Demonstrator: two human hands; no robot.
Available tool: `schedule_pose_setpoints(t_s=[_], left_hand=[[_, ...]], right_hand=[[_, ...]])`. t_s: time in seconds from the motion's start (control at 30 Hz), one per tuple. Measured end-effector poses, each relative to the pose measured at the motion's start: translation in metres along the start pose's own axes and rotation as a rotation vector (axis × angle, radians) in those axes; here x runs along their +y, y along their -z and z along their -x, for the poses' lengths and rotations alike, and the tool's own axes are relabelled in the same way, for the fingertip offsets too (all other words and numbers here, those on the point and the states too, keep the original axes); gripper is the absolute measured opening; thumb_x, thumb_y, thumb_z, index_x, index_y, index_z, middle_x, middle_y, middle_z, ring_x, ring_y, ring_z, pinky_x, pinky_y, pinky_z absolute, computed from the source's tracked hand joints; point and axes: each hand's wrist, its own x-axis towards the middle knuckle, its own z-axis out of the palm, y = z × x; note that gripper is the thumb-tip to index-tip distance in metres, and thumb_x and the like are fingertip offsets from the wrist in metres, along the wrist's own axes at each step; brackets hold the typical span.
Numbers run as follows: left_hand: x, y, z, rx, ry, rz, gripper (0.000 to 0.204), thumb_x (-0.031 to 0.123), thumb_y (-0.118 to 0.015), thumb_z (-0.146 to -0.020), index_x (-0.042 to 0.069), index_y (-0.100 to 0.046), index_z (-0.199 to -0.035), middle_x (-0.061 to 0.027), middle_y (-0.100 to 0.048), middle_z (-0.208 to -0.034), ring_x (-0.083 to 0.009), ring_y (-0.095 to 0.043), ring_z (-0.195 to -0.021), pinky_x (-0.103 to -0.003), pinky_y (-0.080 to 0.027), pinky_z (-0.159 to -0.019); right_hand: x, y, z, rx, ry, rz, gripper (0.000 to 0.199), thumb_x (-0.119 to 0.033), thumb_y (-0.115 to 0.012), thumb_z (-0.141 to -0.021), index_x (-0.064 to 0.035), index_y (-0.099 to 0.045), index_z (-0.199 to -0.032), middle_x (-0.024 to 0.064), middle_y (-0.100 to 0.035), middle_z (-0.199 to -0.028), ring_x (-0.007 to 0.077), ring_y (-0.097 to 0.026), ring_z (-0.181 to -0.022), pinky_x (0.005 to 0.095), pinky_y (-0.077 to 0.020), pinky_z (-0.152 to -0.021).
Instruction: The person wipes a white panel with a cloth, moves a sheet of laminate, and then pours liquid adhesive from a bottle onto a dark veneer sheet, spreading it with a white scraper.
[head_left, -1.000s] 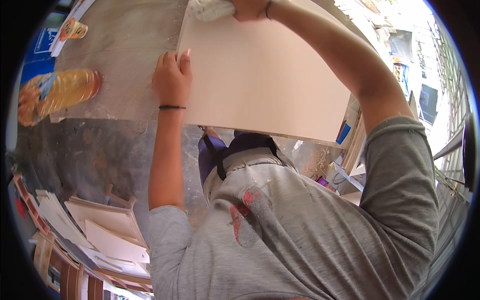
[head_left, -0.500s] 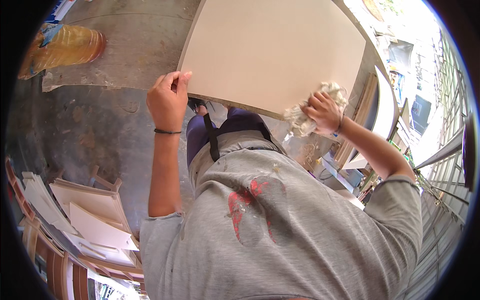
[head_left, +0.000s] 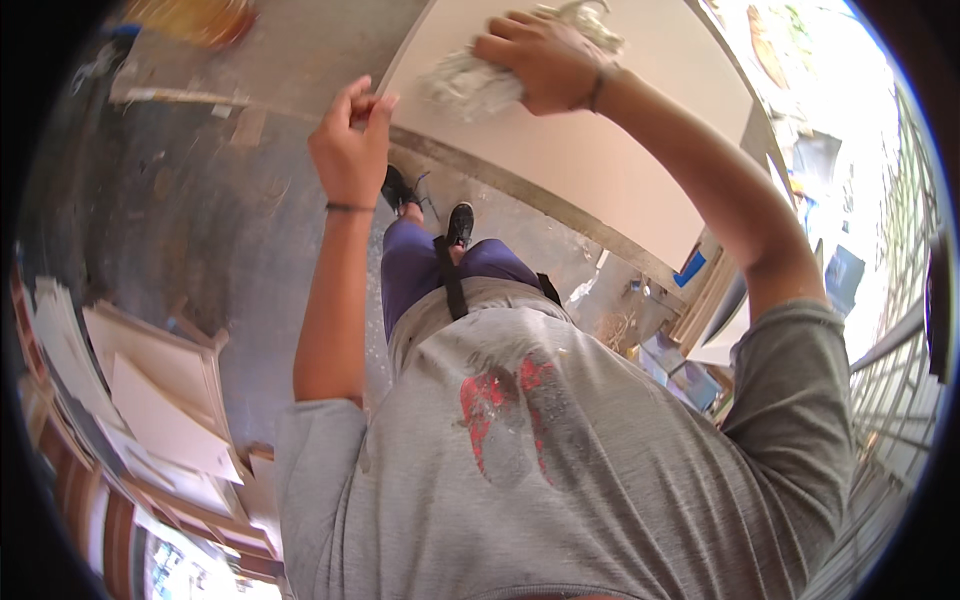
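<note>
A large cream board [head_left: 610,150] stands tilted in front of me, its lower edge near the concrete floor. My left hand [head_left: 350,150] grips its left edge with the fingers curled over it. My right hand [head_left: 540,62] presses a crumpled whitish rag [head_left: 470,82] flat against the board's face near the top. Below the board I see my grey shirt, purple trousers and black shoes [head_left: 430,205].
Several pale boards [head_left: 160,390] lie stacked at the left on the floor. An orange-yellow bundle [head_left: 195,15] sits at the top left. Frames, panels and blue items [head_left: 690,350] crowd the right side, beside a metal grille [head_left: 895,380].
My right hand with the rag has moved from the board's lower right edge up to its upper face. The board and my left hand have shifted slightly in view.
</note>
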Motion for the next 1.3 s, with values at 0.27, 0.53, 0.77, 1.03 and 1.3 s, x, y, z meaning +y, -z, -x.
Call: schedule_pose_setpoints(t_s=[0.27, 0.53, 0.77, 1.03, 1.3], left_hand=[[-0.019, -0.011, 0.000, 0.191, 0.024, 0.135, 0.028, 0.019, -0.071, -0.077, 0.000, -0.064, -0.097, -0.0050, -0.067, -0.075, -0.0103, -0.061, -0.065, -0.024, -0.048, -0.064], [-0.020, -0.014, 0.008, 0.171, 0.102, 0.212, 0.023, 0.024, -0.064, -0.082, 0.002, -0.065, -0.090, -0.0076, -0.066, -0.073, -0.0143, -0.061, -0.065, -0.027, -0.048, -0.063], [-0.035, -0.011, 0.008, 0.085, 0.126, 0.516, 0.032, 0.031, -0.053, -0.092, 0.001, -0.064, -0.097, -0.0054, -0.067, -0.086, -0.0089, -0.059, -0.077, -0.023, -0.046, -0.072], [-0.013, 0.000, 0.004, 0.086, 0.318, 0.557, 0.047, 0.039, -0.047, -0.092, -0.004, -0.060, -0.103, -0.0123, -0.064, -0.099, -0.0221, -0.057, -0.089, -0.032, -0.043, -0.080], [-0.017, -0.042, 0.008, 0.176, -0.172, 0.097, 0.030, 0.020, -0.055, -0.089, -0.004, -0.058, -0.107, -0.0222, -0.059, -0.107, -0.0368, -0.056, -0.101, -0.039, -0.043, -0.088]], right_hand=[[-0.062, -0.012, 0.245, -0.196, -0.154, -0.119, 0.056, -0.011, -0.073, -0.048, -0.0099, -0.055, -0.101, 0.0087, -0.049, -0.093, 0.0272, -0.051, -0.093, 0.0392, -0.0429, -0.077], [-0.054, -0.013, 0.092, -0.043, 0.113, 0.020, 0.045, -0.010, -0.065, -0.052, -0.0104, -0.056, -0.096, 0.0074, -0.049, -0.088, 0.0256, -0.052, -0.086, 0.0375, -0.0463, -0.071], [-0.053, -0.010, -0.018, 0.019, 0.180, 0.074, 0.045, -0.010, -0.064, -0.057, -0.0120, -0.053, -0.100, 0.0080, -0.053, -0.090, 0.0285, -0.055, -0.089, 0.0416, -0.0473, -0.072], [-0.055, -0.009, -0.044, 0.059, 0.170, 0.011, 0.041, -0.009, -0.064, -0.058, -0.0075, -0.052, -0.097, 0.0101, -0.053, -0.088, 0.0308, -0.053, -0.086, 0.0411, -0.0444, -0.073], [-0.059, 0.005, 0.007, -0.060, -0.169, -0.072, 0.045, -0.013, -0.063, -0.061, -0.0101, -0.052, -0.104, 0.0113, -0.055, -0.091, 0.0308, -0.057, -0.088, 0.0430, -0.0490, -0.072]])
